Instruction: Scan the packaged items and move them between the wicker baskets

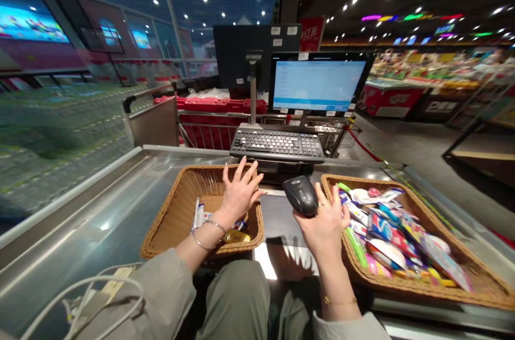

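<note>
My left hand (237,192) hovers over the left wicker basket (159,230), palm down with its fingers spread, and holds nothing. A few small packets and a yellow item (236,236) lie in that basket, partly hidden by my hand and wrist. My right hand (324,222) is beside a black barcode scanner (301,195), its visible fingers stretched apart. The scanner covers my right thumb, so any contact there is unclear. Close to those fingers is the right wicker basket (488,286), filled with toothpaste-like boxes (380,224), colourful packets and green-edged items (356,248).
A black keyboard (277,144) and a lit monitor (317,85) stand behind the metal counter (104,222). White cable (84,297) loops at the lower left. Beyond the counter are a shopping cart (201,131), red crates and stacked bottles (60,125) on the left.
</note>
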